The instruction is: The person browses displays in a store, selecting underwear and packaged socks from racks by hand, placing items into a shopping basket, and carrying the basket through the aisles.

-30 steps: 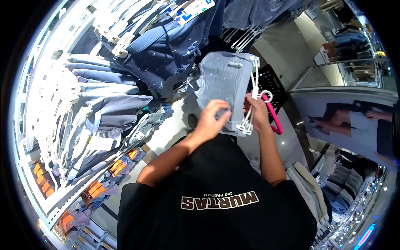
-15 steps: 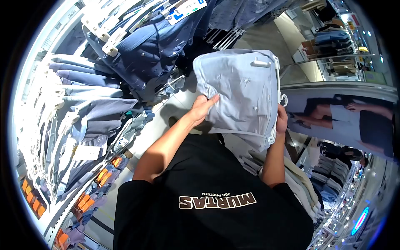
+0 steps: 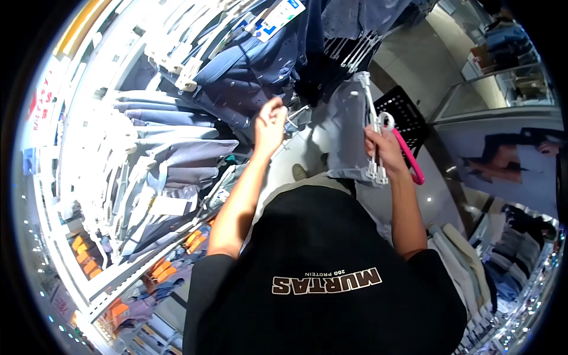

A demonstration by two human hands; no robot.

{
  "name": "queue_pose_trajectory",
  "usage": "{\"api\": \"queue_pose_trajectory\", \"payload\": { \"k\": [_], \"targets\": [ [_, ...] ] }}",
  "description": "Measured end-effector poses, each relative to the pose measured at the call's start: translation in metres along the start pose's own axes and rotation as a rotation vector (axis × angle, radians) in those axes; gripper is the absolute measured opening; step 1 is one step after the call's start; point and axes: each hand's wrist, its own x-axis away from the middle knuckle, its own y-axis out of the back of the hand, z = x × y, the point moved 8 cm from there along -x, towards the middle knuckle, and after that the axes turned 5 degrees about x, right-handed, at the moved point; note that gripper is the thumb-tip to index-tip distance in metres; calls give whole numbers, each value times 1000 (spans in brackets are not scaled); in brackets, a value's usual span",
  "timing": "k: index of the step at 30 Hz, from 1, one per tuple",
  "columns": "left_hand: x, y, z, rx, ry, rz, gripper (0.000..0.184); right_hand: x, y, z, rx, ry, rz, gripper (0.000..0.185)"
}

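Observation:
My right hand (image 3: 384, 148) is wrapped round a white clip hanger (image 3: 371, 112) on its right side. From that hanger hangs a light grey-blue garment (image 3: 346, 127), turned nearly edge-on over the floor. My left hand (image 3: 270, 124) is raised on the left with fingers apart and nothing in it, in front of the lower edge of dark blue patterned shorts (image 3: 236, 77) on the rack. A pink handle (image 3: 409, 157) of a black basket (image 3: 408, 118) shows just right of my right hand.
Folded-over garments on white hangers (image 3: 171, 133) fill the rack at left, with orange tags (image 3: 86, 257) below. A white price tag (image 3: 279, 19) hangs at the top. At right stand a picture panel (image 3: 503, 163) and more hanging clothes (image 3: 452, 260).
My left hand has let go of the garment and moved up and left toward the rack. The garment, broad to the view half a second ago, has swung narrower in my right hand.

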Motion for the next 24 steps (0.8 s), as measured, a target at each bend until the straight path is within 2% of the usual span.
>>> {"api": "queue_pose_trajectory", "payload": {
  "k": [1, 3, 4, 5, 7, 9, 11, 17, 18, 21, 22, 24],
  "targets": [
    [-9, 16, -20, -12, -43, -38, 49, -11, -9, -10, -8, -18, 11, 15],
    [-34, 43, -39, -255, -266, -165, 52, -31, -25, -32, -17, -12, 20, 21],
    [-39, 45, -53, -225, -200, -155, 54, -39, -31, -39, -31, -28, 44, 29],
    [-49, 50, -53, -233, -339, -166, 53, -48, -39, -47, -67, -46, 73, 26],
    [-78, 54, -62, -389, -514, -143, 53, -92, -68, -59, -244, -30, 209, 33],
    [-69, 54, -56, -428, -485, -114, 53, -95, -91, -78, -270, -81, 216, 25],
    [-70, 51, -61, -442, -467, -104, 54, -119, -115, -94, -242, -90, 236, 7],
    [-62, 48, -63, -478, -372, -93, 58, -138, -182, -93, -197, -106, 202, 19],
    [-64, 51, -54, -471, -273, -98, 58, -143, -188, -95, -176, -102, 193, 19],
    [-64, 57, -41, -520, -224, -157, 50, -159, -205, -98, -116, -112, 162, 23],
    [-59, 55, -46, -595, -328, -229, 51, -162, -209, -99, -98, -115, 150, 24],
    [-63, 58, -36, -628, -204, -190, 59, -173, -218, -103, -106, -81, 119, 27]
  ]
}}
